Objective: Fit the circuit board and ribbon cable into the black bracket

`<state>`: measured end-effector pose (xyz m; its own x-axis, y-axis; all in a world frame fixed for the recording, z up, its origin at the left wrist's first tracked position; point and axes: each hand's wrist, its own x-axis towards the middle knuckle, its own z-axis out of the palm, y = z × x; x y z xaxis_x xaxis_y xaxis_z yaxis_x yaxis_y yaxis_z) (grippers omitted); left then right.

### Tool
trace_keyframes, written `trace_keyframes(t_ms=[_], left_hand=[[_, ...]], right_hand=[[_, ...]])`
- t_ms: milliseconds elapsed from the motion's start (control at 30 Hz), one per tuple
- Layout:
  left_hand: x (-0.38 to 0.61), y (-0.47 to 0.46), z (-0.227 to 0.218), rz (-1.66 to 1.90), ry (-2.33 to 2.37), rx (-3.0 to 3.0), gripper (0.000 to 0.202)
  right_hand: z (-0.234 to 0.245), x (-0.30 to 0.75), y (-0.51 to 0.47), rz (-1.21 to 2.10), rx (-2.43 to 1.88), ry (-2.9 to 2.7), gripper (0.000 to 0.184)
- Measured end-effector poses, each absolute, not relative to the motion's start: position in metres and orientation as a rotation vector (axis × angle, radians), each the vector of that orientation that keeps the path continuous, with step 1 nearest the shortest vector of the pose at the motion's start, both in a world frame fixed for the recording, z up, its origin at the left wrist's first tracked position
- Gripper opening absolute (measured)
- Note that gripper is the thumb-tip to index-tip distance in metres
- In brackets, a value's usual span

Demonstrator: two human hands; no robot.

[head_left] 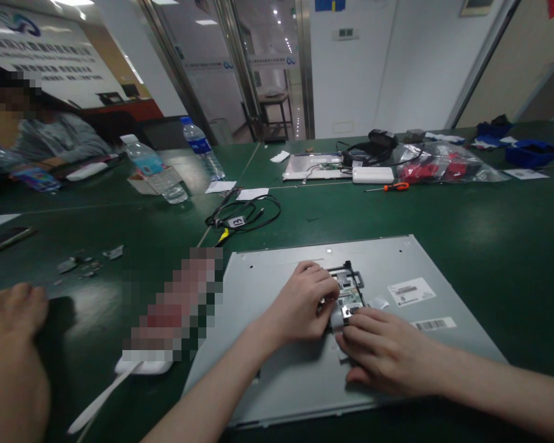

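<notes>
A large flat grey display panel [281,375] lies on the green table, back side up. Near its middle is a small circuit board [351,299] with black wire and metal brackets around it. My left hand [305,298] is closed in a pinch at the board's left edge; its fingers hide what they grip. Against the board's lower end, my right hand [388,351] has its fingers bent and pressed together. A greyish strip [337,321] shows between the two hands. Whatever sits under the right fingertips is hidden.
Another person's hand [13,357] rests at the left. A blurred-out device with a white cable [106,394] lies beside the panel. Beyond are coiled black cables [244,212], water bottles [154,169], an orange screwdriver [397,186] and a plastic bag [447,163].
</notes>
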<state>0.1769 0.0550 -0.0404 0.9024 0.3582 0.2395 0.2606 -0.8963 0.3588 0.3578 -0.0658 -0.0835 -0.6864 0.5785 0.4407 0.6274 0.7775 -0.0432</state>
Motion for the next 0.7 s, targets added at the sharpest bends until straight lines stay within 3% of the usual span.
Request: trace_keyframes(t_ms=[133, 333, 467, 533, 700], left_hand=[[0.175, 0.057, -0.039, 0.393, 0.455, 2.735, 0.003], [0.173, 0.058, -0.037, 0.327, 0.468, 2.700, 0.013], [0.175, 0.056, -0.034, 0.307, 0.473, 2.724, 0.017], [0.176, 0.056, -0.031, 0.298, 0.479, 2.728, 0.018], [0.179, 0.054, -0.025, 0.266, 0.492, 2.725, 0.023]], right_hand=[[-0.083, 0.359, -0.065, -0.158, -0.887, -2.535, 0.031], [-0.077, 0.360, -0.064, -0.205, -0.795, -2.540, 0.034], [-0.060, 0.387, -0.054, -0.359, -0.715, -2.390, 0.025], [-0.052, 0.410, -0.044, -0.353, -0.921, -2.274, 0.019], [-0.051, 0.454, -0.021, 0.183, -1.341, -2.320, 0.014]])
